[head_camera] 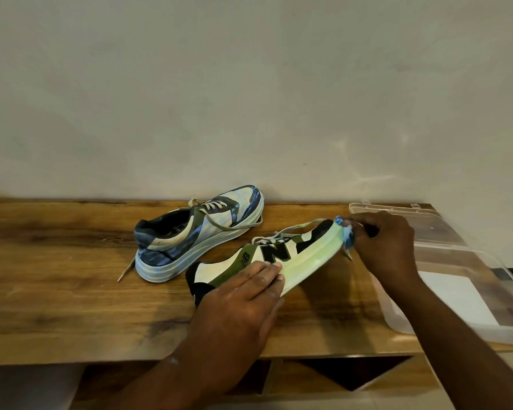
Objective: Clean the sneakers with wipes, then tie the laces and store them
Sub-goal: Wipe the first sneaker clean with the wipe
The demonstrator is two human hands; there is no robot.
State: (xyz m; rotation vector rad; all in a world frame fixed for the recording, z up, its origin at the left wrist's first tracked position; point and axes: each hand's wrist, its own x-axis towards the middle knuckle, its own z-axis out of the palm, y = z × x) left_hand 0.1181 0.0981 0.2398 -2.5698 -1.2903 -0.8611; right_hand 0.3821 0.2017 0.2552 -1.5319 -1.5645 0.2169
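A green, cream and black sneaker (282, 255) lies tipped on its side on the wooden table (71, 276), its pale sole turned toward me. My left hand (243, 303) grips its heel end, fingers laid over the upper. My right hand (385, 247) pinches a crumpled blue wipe (347, 232) against the toe end of the sole. A second sneaker (199, 232), blue, grey and cream with loose laces, stands upright behind it near the wall.
A clear plastic storage box (471, 294) with its lid open behind it sits at the table's right end, close to my right forearm. The wall runs right behind the table. The table's front edge is just below my left wrist.
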